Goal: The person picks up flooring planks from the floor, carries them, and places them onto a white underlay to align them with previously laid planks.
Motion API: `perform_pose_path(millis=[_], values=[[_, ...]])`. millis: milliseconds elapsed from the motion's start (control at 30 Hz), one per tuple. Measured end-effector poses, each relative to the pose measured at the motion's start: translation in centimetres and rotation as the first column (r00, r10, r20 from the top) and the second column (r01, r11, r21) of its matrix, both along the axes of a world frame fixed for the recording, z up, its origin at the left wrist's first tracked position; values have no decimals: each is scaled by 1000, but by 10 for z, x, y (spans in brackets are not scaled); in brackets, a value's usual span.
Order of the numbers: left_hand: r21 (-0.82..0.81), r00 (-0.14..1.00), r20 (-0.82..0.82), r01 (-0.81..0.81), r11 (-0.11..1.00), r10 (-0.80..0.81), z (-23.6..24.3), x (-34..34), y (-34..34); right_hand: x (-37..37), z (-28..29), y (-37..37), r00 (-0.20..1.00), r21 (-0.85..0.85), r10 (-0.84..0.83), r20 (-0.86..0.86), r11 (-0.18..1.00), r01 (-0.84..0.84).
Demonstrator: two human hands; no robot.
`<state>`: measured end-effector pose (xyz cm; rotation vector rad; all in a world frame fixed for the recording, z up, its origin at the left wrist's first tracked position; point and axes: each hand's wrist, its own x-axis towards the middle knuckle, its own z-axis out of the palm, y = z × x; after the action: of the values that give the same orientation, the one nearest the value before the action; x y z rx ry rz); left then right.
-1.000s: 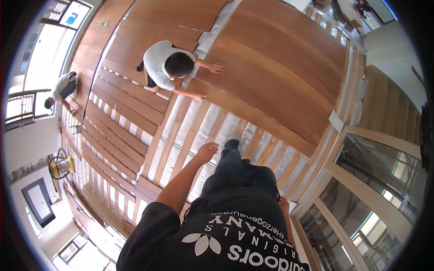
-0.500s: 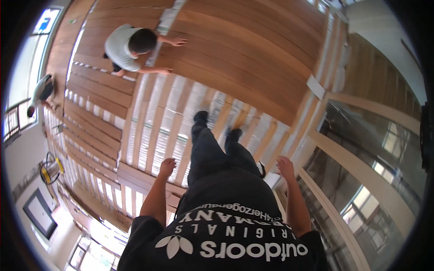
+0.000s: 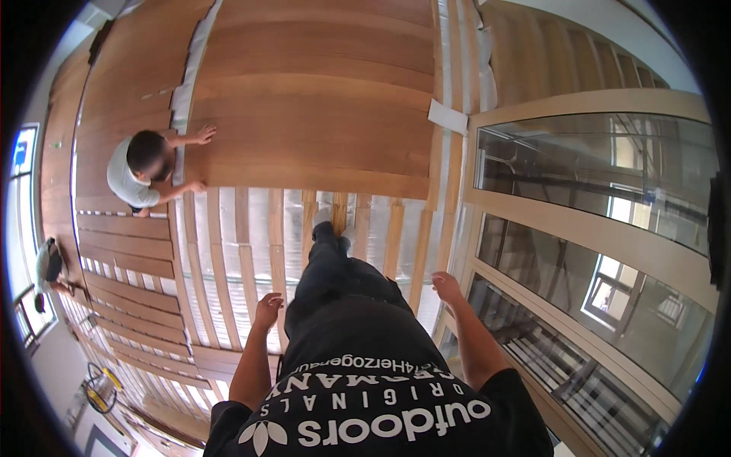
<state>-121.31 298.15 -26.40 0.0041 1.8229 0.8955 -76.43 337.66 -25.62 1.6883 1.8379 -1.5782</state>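
Stooping far to the left of the left hand, a co-worker in a light shirt (image 3: 47,263) faces the floor. Nearer, though well to that hand's lower left, sits a yellow-and-black round device (image 3: 101,388). Spaced brown planks (image 3: 126,244) lie left of the hand and farther ahead. Beyond them, to its upper left, a second co-worker in a white shirt (image 3: 122,174) crouches, both hands at the edge of the laid floor planks (image 3: 312,137). Pale wooden battens (image 3: 276,228) over silvery sheeting (image 3: 259,221) run ahead of and below the left hand (image 3: 269,308), which is empty, its fingers loosely curled. The laid planks spread farther ahead of both hands, out of touch. Empty too, the right hand (image 3: 447,288) has its fingers partly bent. A white slab (image 3: 448,116) lies well ahead of it, while a glazed frame (image 3: 548,215) stands to its right.
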Motion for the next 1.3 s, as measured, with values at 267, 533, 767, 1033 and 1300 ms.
perform_pose_path(millis=[267,533,767,1033,1300], values=[[-36,979,-99,-183,982,179,-34,-85,109,50,-7,11,960,-186,-274,64,941,282],[64,980,-195,57,996,-44,-20,8,291,120,-64,134,998,-235,-15,67,972,30],[-114,858,-412,285,952,-306,6,23,419,103,-73,411,911,286,308,273,879,-382],[-244,818,-361,381,892,-448,-61,-50,590,-17,-57,612,983,342,167,81,921,-185],[-11,897,-228,387,922,-380,-140,-39,887,-86,-251,765,840,386,494,225,746,-543]])
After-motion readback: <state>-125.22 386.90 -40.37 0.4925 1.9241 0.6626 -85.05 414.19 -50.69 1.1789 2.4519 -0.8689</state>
